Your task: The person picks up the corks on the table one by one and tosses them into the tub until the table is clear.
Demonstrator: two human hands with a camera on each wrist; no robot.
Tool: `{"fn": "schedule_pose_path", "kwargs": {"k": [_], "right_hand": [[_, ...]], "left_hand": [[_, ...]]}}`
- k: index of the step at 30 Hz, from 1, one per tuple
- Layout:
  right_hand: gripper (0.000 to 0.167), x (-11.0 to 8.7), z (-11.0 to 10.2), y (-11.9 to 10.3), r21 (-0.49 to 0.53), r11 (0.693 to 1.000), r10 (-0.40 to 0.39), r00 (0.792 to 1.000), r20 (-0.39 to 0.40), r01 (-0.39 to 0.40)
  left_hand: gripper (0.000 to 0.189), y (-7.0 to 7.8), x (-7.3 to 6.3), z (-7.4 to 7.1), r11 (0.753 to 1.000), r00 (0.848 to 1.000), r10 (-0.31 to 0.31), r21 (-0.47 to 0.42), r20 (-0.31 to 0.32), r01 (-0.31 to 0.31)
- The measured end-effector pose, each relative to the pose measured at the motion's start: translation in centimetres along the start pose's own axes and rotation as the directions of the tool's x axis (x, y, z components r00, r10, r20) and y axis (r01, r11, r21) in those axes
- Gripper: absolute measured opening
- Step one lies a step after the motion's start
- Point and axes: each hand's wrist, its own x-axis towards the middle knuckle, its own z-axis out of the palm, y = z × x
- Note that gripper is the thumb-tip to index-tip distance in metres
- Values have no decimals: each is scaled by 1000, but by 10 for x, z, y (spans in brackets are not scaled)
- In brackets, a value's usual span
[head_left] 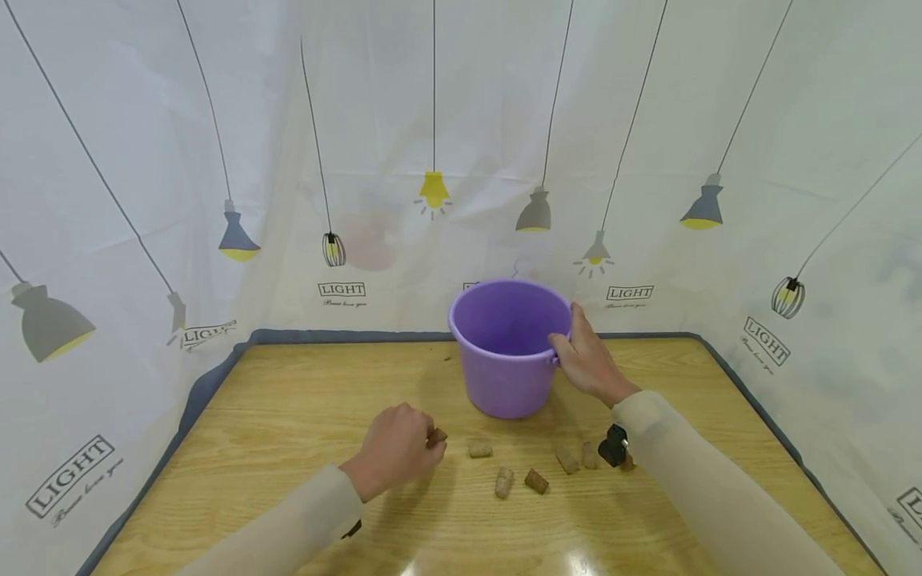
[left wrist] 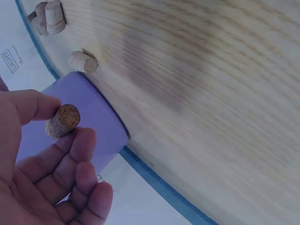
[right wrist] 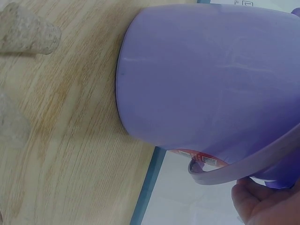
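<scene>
A purple bucket (head_left: 507,384) stands on the table toward the back, its mouth facing up. My right hand (head_left: 592,360) grips its rim at the right, thumb over the edge; in the right wrist view the bucket's handle (right wrist: 253,164) hangs down its side by the fingers (right wrist: 246,201). My left hand (head_left: 396,450), left of the bucket and in front of it, pinches a cork (left wrist: 63,121) between thumb and fingertips above the table. Closest to that hand on the tabletop lies another cork (head_left: 479,450).
More corks lie scattered in front of the bucket, among them a pale one (head_left: 504,482), a dark brown one (head_left: 536,481) and one (head_left: 567,460) near the right forearm. A white cloth printed with lamps (head_left: 432,192) surrounds the wooden table (head_left: 302,400) at the back and sides.
</scene>
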Motion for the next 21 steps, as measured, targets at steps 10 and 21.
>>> {"fn": "schedule_pose_path", "kwargs": {"k": [10, 21], "right_hand": [[75, 0, 0, -1, 6, 1000, -3, 1000, -9, 3], [79, 0, 0, -1, -1, 1000, 2, 1000, -5, -2]], "left_hand": [[21, 3, 12, -4, 1000, 994, 1, 22, -110, 2], [15, 9, 30, -13, 998, 975, 51, 46, -218, -41]]}}
